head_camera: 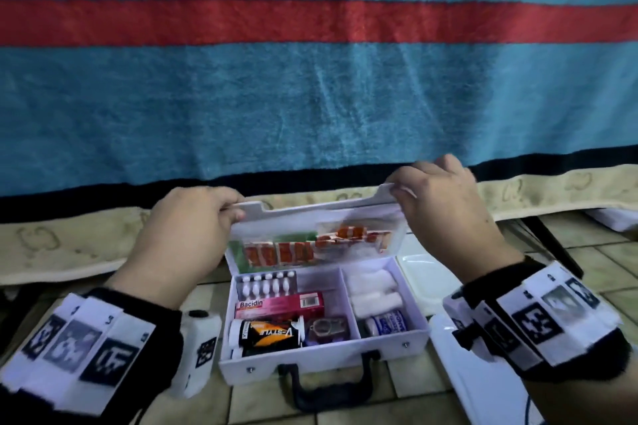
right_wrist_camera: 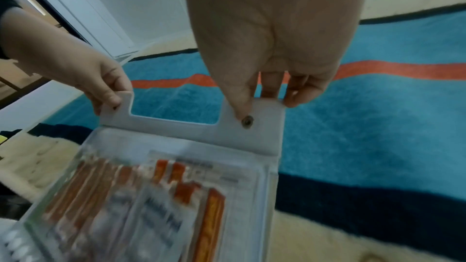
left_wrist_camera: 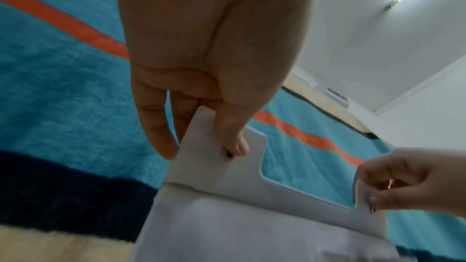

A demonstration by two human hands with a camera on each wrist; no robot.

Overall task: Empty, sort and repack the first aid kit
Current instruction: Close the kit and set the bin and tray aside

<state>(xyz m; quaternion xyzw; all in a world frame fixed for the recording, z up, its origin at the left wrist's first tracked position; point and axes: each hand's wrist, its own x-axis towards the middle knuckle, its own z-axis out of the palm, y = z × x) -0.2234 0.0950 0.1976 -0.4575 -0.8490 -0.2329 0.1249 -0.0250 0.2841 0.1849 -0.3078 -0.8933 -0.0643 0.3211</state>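
Note:
A white first aid kit (head_camera: 321, 359) with a black handle stands on the tiled floor, its lid (head_camera: 310, 214) raised. My left hand (head_camera: 193, 228) pinches the lid's left tab (left_wrist_camera: 214, 156); my right hand (head_camera: 445, 203) pinches the right tab (right_wrist_camera: 254, 123). Orange plaster strips (head_camera: 303, 248) sit behind a clear pocket inside the lid. The base holds a blister pack (head_camera: 266, 285), a pink Bacidin box (head_camera: 279, 304), a black and orange tube (head_camera: 267, 333), white rolls (head_camera: 374, 290) and a small white bottle (head_camera: 385, 323).
A blue blanket (head_camera: 310, 86) with a red stripe hangs right behind the kit, above a beige cloth edge (head_camera: 69, 245). White trays (head_camera: 421, 262) lie on the floor to the right of the kit, one (head_camera: 490, 383) under my right wrist.

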